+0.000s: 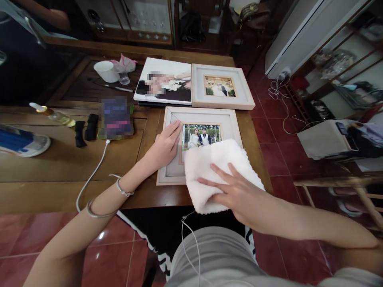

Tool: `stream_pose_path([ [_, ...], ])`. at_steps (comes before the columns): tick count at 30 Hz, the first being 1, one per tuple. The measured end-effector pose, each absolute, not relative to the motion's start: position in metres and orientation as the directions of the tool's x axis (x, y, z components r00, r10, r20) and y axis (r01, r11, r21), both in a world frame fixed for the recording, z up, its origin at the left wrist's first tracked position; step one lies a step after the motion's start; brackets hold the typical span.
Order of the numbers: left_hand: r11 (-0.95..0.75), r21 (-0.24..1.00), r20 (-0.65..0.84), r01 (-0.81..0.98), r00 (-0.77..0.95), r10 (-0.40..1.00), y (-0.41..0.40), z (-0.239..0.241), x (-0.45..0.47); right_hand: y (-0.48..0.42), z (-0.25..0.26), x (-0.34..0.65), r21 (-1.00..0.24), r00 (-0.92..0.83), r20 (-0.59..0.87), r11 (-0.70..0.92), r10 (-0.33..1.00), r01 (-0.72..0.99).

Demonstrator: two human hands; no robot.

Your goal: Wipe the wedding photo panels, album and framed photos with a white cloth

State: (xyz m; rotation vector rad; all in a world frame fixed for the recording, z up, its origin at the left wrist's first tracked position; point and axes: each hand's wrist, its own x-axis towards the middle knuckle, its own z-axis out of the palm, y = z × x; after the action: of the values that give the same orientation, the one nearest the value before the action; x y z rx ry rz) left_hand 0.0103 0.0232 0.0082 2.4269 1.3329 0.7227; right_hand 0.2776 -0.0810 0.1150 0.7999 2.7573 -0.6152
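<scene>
A light wooden picture frame (170, 175) with a pale mat lies flat near the table's front edge. Its photo (188, 137) shows two people outdoors. My left hand (166, 145) rests on the frame's left side, fingers stretched out flat and close together. Under my right hand (236, 195) is a fluffy white cloth (218, 153), which covers the lower right of the frame and hangs past the table edge. The fingers of that hand are spread and press into the cloth; its thumb is hard to make out.
Behind lie another framed photo (245, 95) and a white-edged photo panel (152, 67). To the left are a phone (116, 119) with a white cable (92, 175), a dropper bottle (56, 116), black clips (90, 127) and a white cup (104, 71). A wooden chair (338, 182) stands right.
</scene>
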Motion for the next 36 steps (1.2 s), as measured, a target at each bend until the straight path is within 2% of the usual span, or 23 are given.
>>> stream_pose_path([
  [2, -0.545, 0.456, 0.289, 0.704, 0.462, 0.839, 0.024, 0.008, 0.010, -0.077, 0.108, 0.274, -0.314, -0.822, -0.288, 0.763, 0.491, 0.565],
  [5, -0.553, 0.451, 0.296, 0.700, 0.467, 0.833, 0.024, 0.008, 0.010, -0.051, 0.090, 0.268, -0.207, -0.767, -0.229, 0.740, 0.599, 0.640],
  [9, -0.555, 0.466, 0.301, 0.688, 0.467, 0.832, 0.025, 0.007, 0.010, 0.007, 0.070, 0.264, -0.067, -0.675, -0.055, 0.672, 0.735, 0.737],
  [13, -0.541, 0.483, 0.288, 0.688, 0.459, 0.841, 0.024, 0.008, 0.010, 0.055, 0.064, 0.258, -0.016, -0.635, 0.050, 0.636, 0.771, 0.772],
  [16, -0.534, 0.487, 0.285, 0.691, 0.452, 0.845, 0.024, 0.009, 0.010, 0.060, 0.066, 0.250, 0.002, -0.658, -0.021, 0.658, 0.753, 0.753],
  [20, -0.528, 0.478, 0.292, 0.702, 0.441, 0.849, 0.024, 0.008, 0.011, 0.020, 0.077, 0.249, -0.027, -0.719, -0.173, 0.726, 0.674, 0.687],
  [25, -0.534, 0.466, 0.300, 0.705, 0.441, 0.846, 0.024, 0.007, 0.011, -0.048, 0.108, 0.264, -0.154, -0.792, -0.331, 0.799, 0.513, 0.582],
  [29, -0.551, 0.457, 0.307, 0.698, 0.458, 0.835, 0.024, 0.007, 0.010, -0.071, 0.122, 0.273, -0.263, -0.831, -0.354, 0.808, 0.428, 0.528],
  [32, -0.554, 0.452, 0.303, 0.699, 0.464, 0.833, 0.024, 0.007, 0.010, -0.060, 0.111, 0.270, -0.249, -0.821, -0.300, 0.791, 0.486, 0.559],
  [36, -0.543, 0.461, 0.296, 0.702, 0.456, 0.840, 0.024, 0.007, 0.011, -0.015, 0.084, 0.260, -0.101, -0.730, -0.168, 0.725, 0.663, 0.681],
])
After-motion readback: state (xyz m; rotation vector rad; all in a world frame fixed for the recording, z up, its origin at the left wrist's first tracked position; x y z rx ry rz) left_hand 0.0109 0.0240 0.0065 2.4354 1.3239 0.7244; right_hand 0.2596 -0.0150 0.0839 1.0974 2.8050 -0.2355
